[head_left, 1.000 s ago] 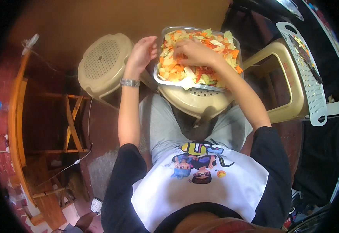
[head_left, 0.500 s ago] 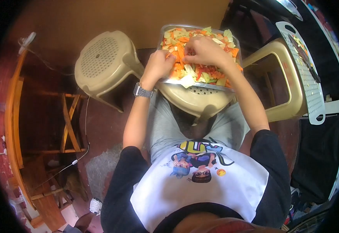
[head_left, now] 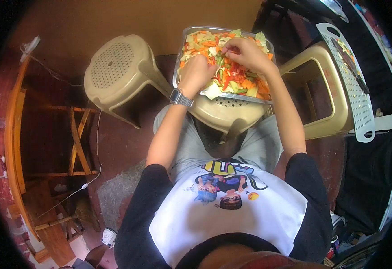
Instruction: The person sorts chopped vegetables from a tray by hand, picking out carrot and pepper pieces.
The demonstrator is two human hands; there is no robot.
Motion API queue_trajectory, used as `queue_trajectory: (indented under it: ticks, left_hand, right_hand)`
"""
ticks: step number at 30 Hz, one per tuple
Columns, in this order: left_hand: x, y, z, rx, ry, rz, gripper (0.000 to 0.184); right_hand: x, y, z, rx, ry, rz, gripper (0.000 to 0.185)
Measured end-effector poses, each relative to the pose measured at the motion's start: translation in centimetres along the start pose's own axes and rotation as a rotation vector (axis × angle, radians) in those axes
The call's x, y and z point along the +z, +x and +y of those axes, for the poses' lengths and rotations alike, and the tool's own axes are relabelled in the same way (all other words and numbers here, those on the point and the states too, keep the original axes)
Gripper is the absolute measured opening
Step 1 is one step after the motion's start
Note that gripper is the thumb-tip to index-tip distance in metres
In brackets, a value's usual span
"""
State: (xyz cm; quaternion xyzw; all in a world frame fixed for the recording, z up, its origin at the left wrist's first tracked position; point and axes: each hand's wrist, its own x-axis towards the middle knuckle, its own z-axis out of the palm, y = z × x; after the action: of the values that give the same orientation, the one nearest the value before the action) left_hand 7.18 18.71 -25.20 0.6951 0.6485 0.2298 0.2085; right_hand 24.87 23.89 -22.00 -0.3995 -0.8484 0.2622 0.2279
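Observation:
A metal tray (head_left: 176,74) heaped with cut vegetables (head_left: 238,76) in orange, red, green and pale yellow rests on a beige stool (head_left: 225,117) between my knees. My left hand (head_left: 198,73), with a metal watch on its wrist, is over the left part of the heap, its fingers curled; what they hold, if anything, is hidden. Over the upper middle of the vegetables is my right hand (head_left: 243,54), thumb and fingers pinched near a small green piece. The two hands are close but apart.
A beige stool (head_left: 117,62) stands on the left. On the right, another stool (head_left: 339,89) bears a white perforated board (head_left: 349,85) with a dark-handled knife (head_left: 362,84) and scraps. Wooden frames are at the far left. A person's foot in a white shoe (head_left: 109,236) shows at the lower left.
My left hand has come from the tray's left edge onto the vegetables, then moved slightly right. My right hand has shifted right. More red and green pieces show between them.

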Motion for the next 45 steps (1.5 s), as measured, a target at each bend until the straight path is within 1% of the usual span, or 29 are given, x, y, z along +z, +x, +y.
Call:
queue_trajectory:
  ticks: [2, 4, 7, 8, 11, 13, 15, 17, 18, 20, 21, 23, 24, 25, 27, 28, 30, 31, 32, 33, 35, 36, 38, 39, 42, 44, 45]
  left_hand:
    - [0.5, 0.0, 0.1, 0.028, 0.065, 0.050, 0.027]
    - [0.8, -0.1, 0.3, 0.049, 0.078, 0.070, 0.028]
    - [1.2, 0.1, -0.3, 0.068, -0.047, 0.003, 0.028]
    - [1.5, 0.2, -0.6, 0.041, -0.109, 0.016, 0.027]
    - [1.3, 0.3, -0.5, -0.040, -0.305, 0.036, 0.025]
    - [0.3, -0.1, -0.7, -0.105, -0.451, 0.011, 0.025]
    - [0.9, 0.9, -2.9, -0.046, -0.577, 0.042, 0.024]
    - [-0.6, 0.9, -2.4, -0.008, -0.698, 0.059, 0.021]
    - [-1.7, 0.8, -1.9, -0.065, -0.601, 0.031, 0.020]
    - [-2.5, 0.8, -1.7, -0.127, -0.708, 0.020, 0.020]
    - [-2.7, 0.8, -1.7, -0.159, -0.761, 0.013, 0.020]
    - [-3.1, 1.1, -2.4, -0.157, -0.847, -0.041, 0.018]
    - [-3.4, 1.1, -2.8, -0.159, -0.883, -0.070, 0.018]
    - [-3.4, 1.2, -3.1, -0.160, -0.919, -0.099, 0.018]
    - [-2.9, 1.2, -3.7, -0.150, -1.314, -0.151, 0.019]
    - [-2.7, 1.2, -4.0, -0.143, -1.512, -0.176, 0.020]
    - [-2.6, 1.5, -4.6, -0.125, -1.702, -0.231, 0.023]
    - [-2.6, 1.6, -4.7, -0.115, -1.798, -0.261, 0.024]
    - [-2.7, 1.7, -4.8, -0.121, -1.792, -0.282, 0.027]
    - [-2.6, 1.7, -4.8, -0.150, -1.738, -0.209, 0.025]
    - [-2.5, 1.7, -4.0, -0.205, -1.628, -0.065, 0.023]
    - [-2.5, 1.6, -3.5, -0.189, -1.550, -0.045, 0.021]
    - [-2.5, 1.4, -2.7, -0.156, -1.392, -0.006, 0.019]
    - [-2.7, 1.4, -2.8, -0.149, -1.372, -0.034, 0.018]
    - [-2.9, 1.1, -2.8, -0.161, -1.312, -0.098, 0.016]
    - [-3.2, 0.9, -2.4, -0.207, -1.280, -0.103, 0.016]
    - [-3.1, 0.9, -2.5, -0.207, -1.353, -0.121, 0.016]
  right_hand:
    - [-0.1, -0.1, 0.8, -0.052, -0.004, 0.027, 0.018]
    - [-0.4, -0.3, 1.0, -0.038, -0.055, 0.018, 0.017]
    - [-0.9, -0.7, 0.4, -0.016, -0.053, 0.048, 0.016]
    - [-1.0, -0.8, 0.1, -0.009, -0.037, 0.065, 0.016]
    - [-0.8, -0.8, 0.5, -0.191, -0.061, 0.176, 0.021]
    - [-0.8, -0.9, 0.3, -0.191, -0.096, 0.192, 0.021]
    - [-0.6, -0.9, 0.2, -0.175, -0.113, 0.206, 0.019]
    - [-0.1, -0.6, 0.4, -0.147, -0.116, 0.218, 0.017]
    - [0.3, -0.3, 0.5, -0.206, -0.141, 0.223, 0.016]
    - [1.1, 0.4, 0.6, -0.321, -0.192, 0.229, 0.016]
    - [1.5, 0.7, 0.6, -0.287, -0.226, 0.194, 0.017]
    - [2.2, 1.3, -0.2, -0.219, -0.293, 0.121, 0.018]
    - [2.2, 1.5, -0.6, -0.106, -0.385, -0.006, 0.017]
    - [2.7, 1.4, -1.1, -0.074, -0.473, 0.009, 0.018]
    - [3.4, 1.3, -1.8, -0.008, -0.650, 0.041, 0.018]
    - [3.6, 1.2, -2.0, -0.005, -0.663, 0.061, 0.016]
    - [3.9, 1.2, -2.2, -0.001, -0.688, 0.101, 0.010]
    - [3.8, 1.2, -2.3, -0.007, -0.663, 0.086, 0.012]
    - [3.6, 1.1, -2.2, -0.012, -0.639, 0.070, 0.013]
    - [3.5, 1.0, -2.1, -0.017, -0.614, 0.053, 0.015]
    - [3.9, 1.0, -1.2, -0.045, -0.575, 0.095, 0.018]
    - [3.9, 1.2, -0.8, -0.060, -0.555, 0.116, 0.020]
    - [3.4, 1.9, -0.5, 0.038, -0.418, 0.034, 0.022]
    - [3.2, 2.1, -0.4, 0.088, -0.348, -0.007, 0.024]
    - [2.8, 2.3, -2.3, 0.075, -0.511, -0.059, 0.024]
    - [3.7, 2.5, -2.5, 0.053, -0.618, -0.020, 0.022]
    - [4.1, 2.6, -2.5, 0.039, -0.671, 0.000, 0.021]
